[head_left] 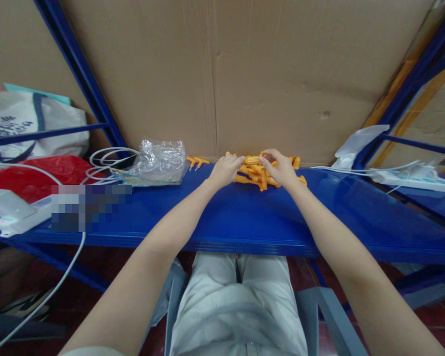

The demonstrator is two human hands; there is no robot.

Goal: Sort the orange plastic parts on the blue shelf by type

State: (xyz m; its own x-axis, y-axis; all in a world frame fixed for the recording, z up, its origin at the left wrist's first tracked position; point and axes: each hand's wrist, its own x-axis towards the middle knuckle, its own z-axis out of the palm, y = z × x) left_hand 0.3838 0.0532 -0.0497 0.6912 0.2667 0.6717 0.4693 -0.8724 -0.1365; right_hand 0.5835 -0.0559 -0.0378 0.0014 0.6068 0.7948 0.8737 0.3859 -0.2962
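Note:
At the back of the blue table [252,222], both of my hands reach over a pile of orange plastic handles [257,177]. One ridged orange handle [252,160] lies crosswise above the pile, between my fingers. My left hand [226,170] has its fingertips closed at the left end of this piece. The thumb and fingers of my right hand [283,169] pinch its right end. Parts of the pile are hidden behind my hands. To the left lie two small orange T-shaped handles [198,161] with thin, dark, spiral-looking shafts.
A clear plastic bag [159,160] lies left of the T-shaped pieces, beside coiled white cable [109,160]. Further left are a red bag [55,170], a white tote [55,123] and a white power strip [22,217]. Another power strip [415,179] is at right. Cardboard [274,74] stands behind.

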